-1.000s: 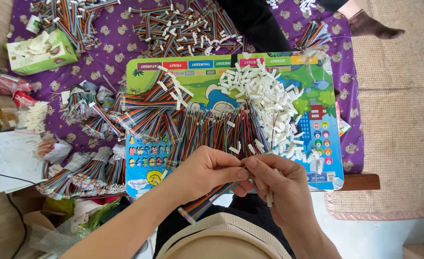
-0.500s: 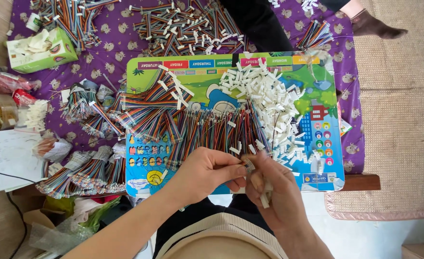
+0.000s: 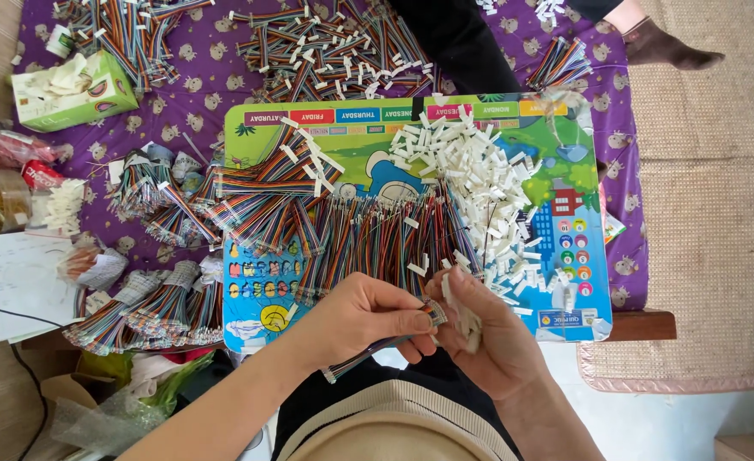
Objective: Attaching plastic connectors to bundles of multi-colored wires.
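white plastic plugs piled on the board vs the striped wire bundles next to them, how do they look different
The white plastic plugs are short, plain white blocks, heaped loosely on the right of the colourful board. The striped wire bundles are long and thin, many-coloured, and lie side by side in rough rows across the board's middle and left. Both rest on the board, ahead of the left hand and right hand; some wires end in small white plugs.

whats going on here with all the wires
A person seated at a low table holds one multicoloured ribbon cable in the left hand, its end meeting small white connectors held in the right hand. Ahead on a colourful board lie rows of more cables and a heap of white connectors.
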